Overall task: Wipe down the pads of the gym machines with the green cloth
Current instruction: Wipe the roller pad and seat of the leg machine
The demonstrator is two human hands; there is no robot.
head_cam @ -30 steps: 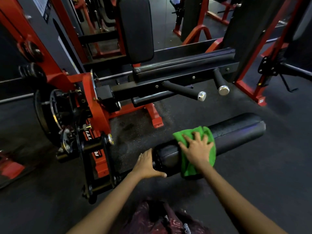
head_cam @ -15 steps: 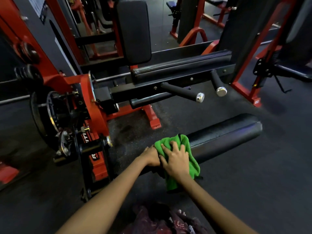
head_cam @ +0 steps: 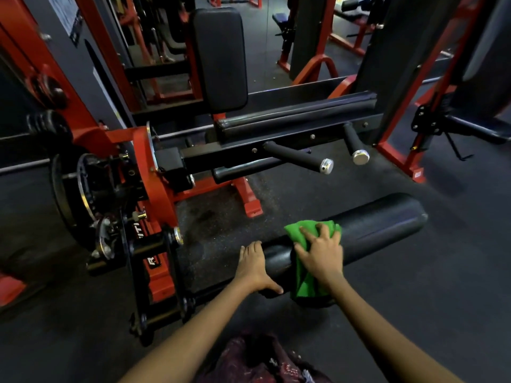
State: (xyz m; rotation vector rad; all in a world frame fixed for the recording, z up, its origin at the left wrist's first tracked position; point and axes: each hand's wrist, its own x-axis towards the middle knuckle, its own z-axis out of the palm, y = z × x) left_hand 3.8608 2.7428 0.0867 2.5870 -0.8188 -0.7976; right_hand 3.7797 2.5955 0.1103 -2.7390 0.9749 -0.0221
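A long black roller pad (head_cam: 381, 225) lies low and runs from the red machine's arm out to the right. The green cloth (head_cam: 304, 283) is draped over the pad near its left end. My right hand (head_cam: 320, 252) presses flat on the cloth with fingers spread. My left hand (head_cam: 255, 268) holds the pad's left end, thumb stretched under it and fingers over the top. A black upright back pad (head_cam: 219, 59) stands at the top centre, and a long black bar pad (head_cam: 298, 114) lies behind the handles.
The red and black machine frame (head_cam: 154, 189) with a weight plate (head_cam: 72, 194) stands at left. Two black handles with chrome caps (head_cam: 326, 165) stick out above the roller. Red frames (head_cam: 398, 161) rise at right. Dark rubber floor (head_cam: 414, 299) surrounds the pad.
My right hand slid the cloth left along the pad until it met my left hand, then back to the right. My left hand stays on the pad's left end.
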